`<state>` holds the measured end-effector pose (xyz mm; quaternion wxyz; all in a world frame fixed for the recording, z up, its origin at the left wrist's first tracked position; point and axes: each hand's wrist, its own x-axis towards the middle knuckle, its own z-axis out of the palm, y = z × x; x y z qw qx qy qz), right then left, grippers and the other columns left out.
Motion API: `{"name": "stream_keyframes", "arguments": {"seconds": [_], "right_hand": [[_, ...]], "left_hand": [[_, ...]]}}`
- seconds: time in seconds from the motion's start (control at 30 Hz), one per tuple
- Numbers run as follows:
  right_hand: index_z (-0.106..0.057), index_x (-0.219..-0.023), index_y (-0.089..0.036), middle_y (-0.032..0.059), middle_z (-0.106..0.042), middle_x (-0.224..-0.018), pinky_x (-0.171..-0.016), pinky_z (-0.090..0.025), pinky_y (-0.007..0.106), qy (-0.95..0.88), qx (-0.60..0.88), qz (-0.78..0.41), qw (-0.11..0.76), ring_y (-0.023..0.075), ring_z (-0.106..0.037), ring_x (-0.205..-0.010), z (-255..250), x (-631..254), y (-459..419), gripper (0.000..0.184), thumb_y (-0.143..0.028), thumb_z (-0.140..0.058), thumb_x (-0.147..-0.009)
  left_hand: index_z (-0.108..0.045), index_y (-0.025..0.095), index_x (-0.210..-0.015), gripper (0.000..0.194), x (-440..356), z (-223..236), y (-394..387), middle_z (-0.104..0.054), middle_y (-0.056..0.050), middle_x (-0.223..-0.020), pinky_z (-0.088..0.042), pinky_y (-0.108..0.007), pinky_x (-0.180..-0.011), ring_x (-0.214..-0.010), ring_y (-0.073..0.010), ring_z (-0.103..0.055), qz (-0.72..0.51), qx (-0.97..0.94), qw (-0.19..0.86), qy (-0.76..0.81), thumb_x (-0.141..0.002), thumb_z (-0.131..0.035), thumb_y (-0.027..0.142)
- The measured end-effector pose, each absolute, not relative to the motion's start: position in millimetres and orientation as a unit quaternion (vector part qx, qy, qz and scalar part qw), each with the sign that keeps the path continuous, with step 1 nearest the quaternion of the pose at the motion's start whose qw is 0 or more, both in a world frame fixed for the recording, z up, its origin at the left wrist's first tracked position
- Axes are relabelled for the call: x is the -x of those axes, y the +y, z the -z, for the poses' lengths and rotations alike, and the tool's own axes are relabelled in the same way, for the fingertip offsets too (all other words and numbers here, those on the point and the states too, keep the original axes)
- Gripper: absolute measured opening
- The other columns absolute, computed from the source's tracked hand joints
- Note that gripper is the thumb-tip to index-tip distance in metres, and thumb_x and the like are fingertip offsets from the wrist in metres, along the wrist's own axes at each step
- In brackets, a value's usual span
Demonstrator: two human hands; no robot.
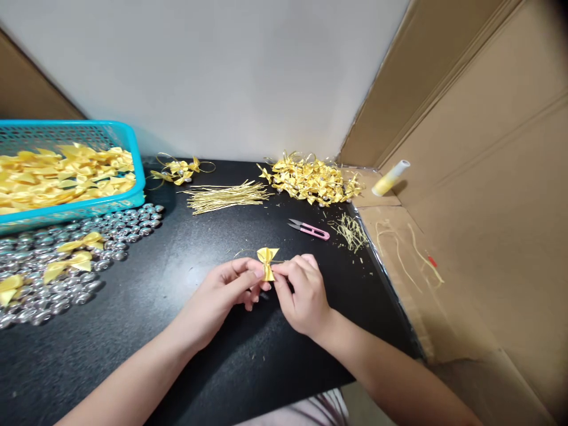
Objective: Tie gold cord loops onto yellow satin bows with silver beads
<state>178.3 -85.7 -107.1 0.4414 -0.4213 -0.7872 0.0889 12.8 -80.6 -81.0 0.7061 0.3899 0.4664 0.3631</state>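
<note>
Above the front middle of the black table, a yellow ribbon bow is held upright between both hands. My left hand pinches the bow's left side between thumb and fingers. From the right, my right hand is closed, its thumb and forefinger at the bow's middle and on a thin gold cord that runs out to the side. Part of the cord also shows behind the left fingers. Whatever lies behind the bow's knot is hidden.
A blue basket of yellow bows stands at left, with silver beads before it. Behind my hands lie gold cords, corded bows, pink thread snips and cord scraps. A yellow-white roll stands on cardboard.
</note>
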Motion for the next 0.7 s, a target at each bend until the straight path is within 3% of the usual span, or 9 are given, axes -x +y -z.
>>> {"name": "stream_keyframes", "arguments": {"seconds": [0.17,0.37,0.7], "right_hand": [[-0.061,-0.090,-0.020,0.0029,-0.070,-0.078,-0.072,-0.040,0.033,-0.764,0.444,-0.160,0.439,0.0172,-0.059,-0.071,100,-181,-84,0.011,-0.018,-0.050,-0.090],[-0.064,-0.081,-0.019,0.0025,-0.071,-0.074,-0.071,-0.043,0.032,-0.745,0.432,-0.210,0.462,0.0165,-0.060,-0.070,100,-180,-83,0.016,-0.016,-0.052,-0.091],[-0.069,-0.084,-0.018,0.0048,-0.073,-0.081,-0.073,-0.050,0.032,-0.702,0.425,-0.250,0.513,0.0167,-0.065,-0.076,96,-177,-83,0.012,-0.011,-0.060,-0.085]], "left_hand": [[-0.065,0.017,-0.067,0.021,-12,81,-78,-0.058,0.002,-0.059,-0.037,-0.020,-0.047,-0.049,-0.0077,-0.046,-0.375,-0.353,0.715,0.473,-0.070,-0.076,0.034],[-0.063,0.016,-0.059,0.023,-13,85,-75,-0.055,0.004,-0.053,-0.035,-0.019,-0.045,-0.046,-0.0063,-0.043,-0.379,-0.367,0.703,0.478,-0.069,-0.076,0.032],[-0.066,0.015,-0.066,0.018,-15,92,-77,-0.061,0.002,-0.057,-0.038,-0.017,-0.048,-0.050,-0.0061,-0.047,-0.396,-0.363,0.692,0.482,-0.071,-0.076,0.029]]}}
